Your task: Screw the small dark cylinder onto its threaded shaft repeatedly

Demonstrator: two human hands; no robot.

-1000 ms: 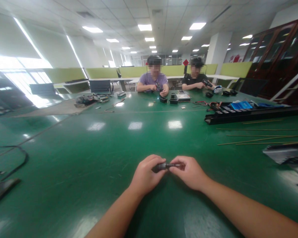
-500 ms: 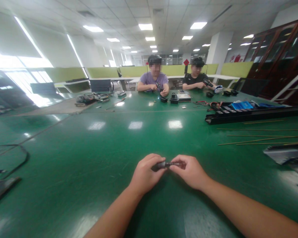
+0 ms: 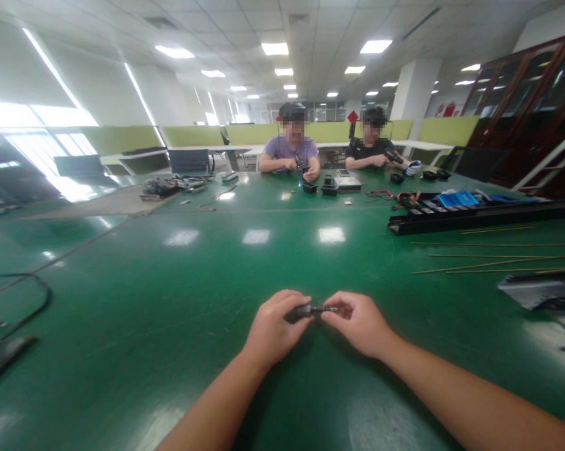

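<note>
Both my hands meet low over the green table (image 3: 207, 269), close to its near edge. My left hand (image 3: 274, 327) is closed round the thick end of a small dark cylindrical part (image 3: 305, 311). My right hand (image 3: 357, 322) pinches the thin dark pin that sticks out of that part's right end. Most of the part is hidden inside my fingers.
Two people sit at the far side with small black parts (image 3: 329, 188) before them. A long black tray (image 3: 475, 216) with blue items lies at the right, thin rods (image 3: 493, 263) near it. A black cable (image 3: 24, 300) loops at the left. A dark object (image 3: 540, 291) sits at the right edge.
My hands and the part have shifted slightly up and left in view; the grip is the same.
</note>
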